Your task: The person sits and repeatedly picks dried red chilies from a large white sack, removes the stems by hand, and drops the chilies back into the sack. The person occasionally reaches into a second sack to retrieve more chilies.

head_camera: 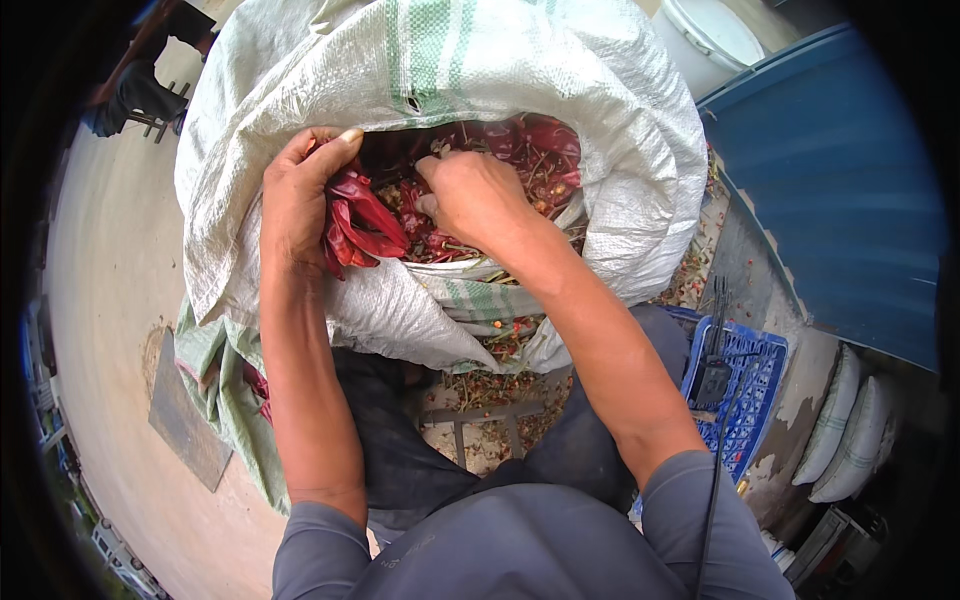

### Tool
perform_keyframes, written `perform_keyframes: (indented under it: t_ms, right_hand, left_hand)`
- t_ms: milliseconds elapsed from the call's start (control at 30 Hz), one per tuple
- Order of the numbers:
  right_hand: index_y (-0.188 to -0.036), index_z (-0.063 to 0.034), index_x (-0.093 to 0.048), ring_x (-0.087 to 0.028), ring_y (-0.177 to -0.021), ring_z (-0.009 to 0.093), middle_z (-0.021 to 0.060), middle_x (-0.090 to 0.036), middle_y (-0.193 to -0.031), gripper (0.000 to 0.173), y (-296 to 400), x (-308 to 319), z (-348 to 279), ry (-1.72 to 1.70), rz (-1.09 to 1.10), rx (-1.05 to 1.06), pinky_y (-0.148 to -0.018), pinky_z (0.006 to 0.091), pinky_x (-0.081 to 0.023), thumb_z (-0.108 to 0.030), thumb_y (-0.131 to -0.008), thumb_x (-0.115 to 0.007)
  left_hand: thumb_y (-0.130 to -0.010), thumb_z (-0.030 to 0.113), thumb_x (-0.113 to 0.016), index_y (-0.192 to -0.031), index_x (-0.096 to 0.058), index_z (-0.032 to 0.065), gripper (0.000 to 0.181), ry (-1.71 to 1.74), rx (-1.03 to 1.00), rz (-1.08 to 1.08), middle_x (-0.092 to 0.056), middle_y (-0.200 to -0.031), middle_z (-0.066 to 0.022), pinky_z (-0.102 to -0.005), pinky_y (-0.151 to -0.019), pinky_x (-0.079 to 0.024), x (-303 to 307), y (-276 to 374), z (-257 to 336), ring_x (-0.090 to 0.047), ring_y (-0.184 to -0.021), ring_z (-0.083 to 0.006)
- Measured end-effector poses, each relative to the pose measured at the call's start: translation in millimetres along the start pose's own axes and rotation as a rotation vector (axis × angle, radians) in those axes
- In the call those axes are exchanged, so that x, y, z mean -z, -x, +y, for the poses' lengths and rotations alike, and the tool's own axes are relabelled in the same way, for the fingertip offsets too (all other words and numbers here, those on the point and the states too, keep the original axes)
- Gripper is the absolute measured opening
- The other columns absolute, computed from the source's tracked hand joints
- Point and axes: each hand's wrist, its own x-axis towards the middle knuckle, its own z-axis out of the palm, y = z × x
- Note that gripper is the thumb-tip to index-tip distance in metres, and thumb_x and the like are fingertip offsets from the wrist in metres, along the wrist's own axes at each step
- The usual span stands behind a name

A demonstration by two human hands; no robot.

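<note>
A large white woven plastic sack (637, 150) with green stripes stands before me, its mouth rolled open. Dried red chili peppers (551, 142) with stems and loose seeds lie inside. At the left side of the mouth, my left hand (304, 180) is closed round several long dried red chilies (364, 217), its thumb at the sack's rim. My right hand (472, 191) reaches into the opening, fingers curled down among the chilies; its fingertips are partly hidden, so what they hold cannot be told.
A blue plastic crate (769, 375) with a black device and cable is at my right, below a blue panel (832, 180). A white bucket (709, 37) stands behind. Green sacking (225, 382) lies at left, filled white sacks (844, 442) at far right. Another person (139, 94) is at upper left.
</note>
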Motion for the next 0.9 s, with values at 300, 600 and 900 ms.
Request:
perform_keyframes:
  t_ms: [300,600,900]
  right_hand:
    - [-0.102,-0.0021,-0.07,-0.069,-0.091,0.041,0.0238,-0.07,-0.094,0.019,-3.7,-8.5,-2.3,0.006,-0.111,-0.036,-0.079,0.049,-0.055,-0.014,-0.088,-0.064]
    - [-0.104,0.0037,-0.068,-0.069,-0.078,0.028,0.0182,-0.071,-0.084,0.026,16.8,40.1,20.0,-0.512,0.169,-0.151,-0.073,0.0401,-0.054,-0.016,-0.087,-0.072]
    - [-0.095,0.0019,-0.069,-0.06,-0.069,0.01,0.0056,-0.069,-0.077,0.023,29.9,55.9,17.0,-0.947,0.219,-0.128,-0.063,0.0278,-0.049,-0.019,-0.088,-0.075]
  left_hand:
    - [-0.088,0.013,-0.074,-0.086,-0.066,0.003,0.013,0.074,0.01,-0.017,-0.064,-0.079,0.0002,-0.0206,-0.063,-0.045,14.7,1.6,0.8,-0.055,-0.066,-0.006]
    - [-0.086,0.007,-0.069,-0.106,-0.071,-0.0023,0.022,-0.316,0.009,-0.291,-0.067,-0.088,-0.0021,-0.0226,-0.075,-0.05,2.9,11.8,2.6,-0.061,-0.078,-0.0076]
    - [-0.086,0.011,-0.075,-0.106,-0.07,-0.0032,0.025,-0.554,-0.026,-0.406,-0.068,-0.089,-0.0035,-0.0241,-0.073,-0.049,-25.9,17.2,-5.0,-0.061,-0.078,-0.0092]
